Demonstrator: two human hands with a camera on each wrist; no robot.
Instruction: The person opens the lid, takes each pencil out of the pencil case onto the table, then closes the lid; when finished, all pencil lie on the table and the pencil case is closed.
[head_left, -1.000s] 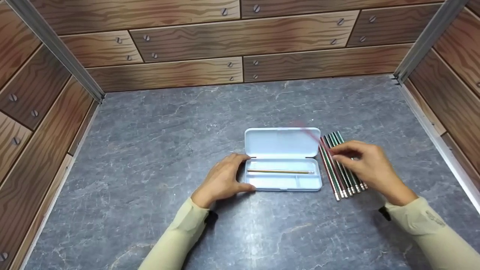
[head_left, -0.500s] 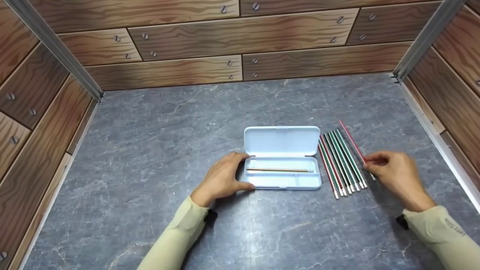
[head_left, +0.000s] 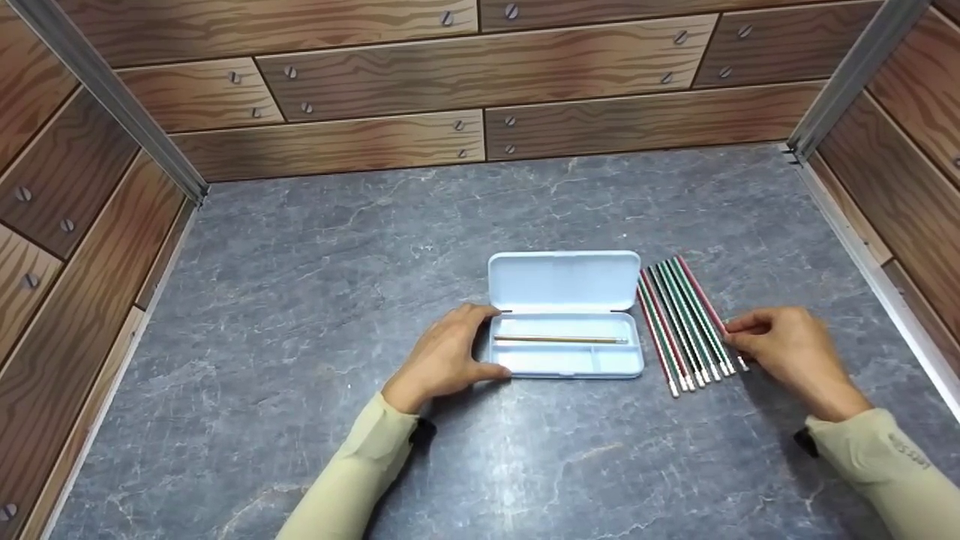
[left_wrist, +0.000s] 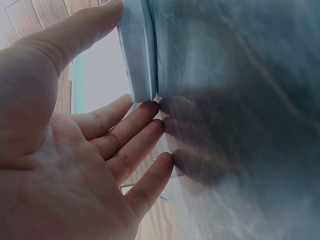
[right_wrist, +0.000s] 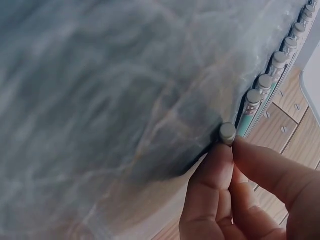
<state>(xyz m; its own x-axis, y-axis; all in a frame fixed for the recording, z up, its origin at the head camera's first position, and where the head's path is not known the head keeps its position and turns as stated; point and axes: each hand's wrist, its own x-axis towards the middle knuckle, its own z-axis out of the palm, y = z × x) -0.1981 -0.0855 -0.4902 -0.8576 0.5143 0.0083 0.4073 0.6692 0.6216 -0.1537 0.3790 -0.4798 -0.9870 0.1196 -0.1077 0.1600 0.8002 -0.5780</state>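
Note:
A light-blue pencil case (head_left: 566,281) lies with its lid raised, and one gold-and-dark striped pencil (head_left: 559,340) rests in its long back compartment. My left hand (head_left: 446,358) holds the case's left end, thumb at the front corner and index finger near the hinge side. In the left wrist view the other fingertips (left_wrist: 165,162) touch the tabletop. My right hand (head_left: 787,352) pinches a red pencil (head_left: 699,289) between thumb and fingers, beside the right end of a pencil row. Its eraser end (right_wrist: 228,131) shows in the right wrist view, close to the neighbouring green pencil (right_wrist: 245,123).
Several red, green and black striped pencils (head_left: 679,322) lie side by side right of the case, eraser ends toward me. The grey marbled tabletop (head_left: 337,262) is bounded by wood-print walls (head_left: 375,82) with metal corner strips (head_left: 120,97).
My right hand has carried the red pencil from the row's left side over to its right end, then lowered it toward me and alongside the row. My left hand stays put.

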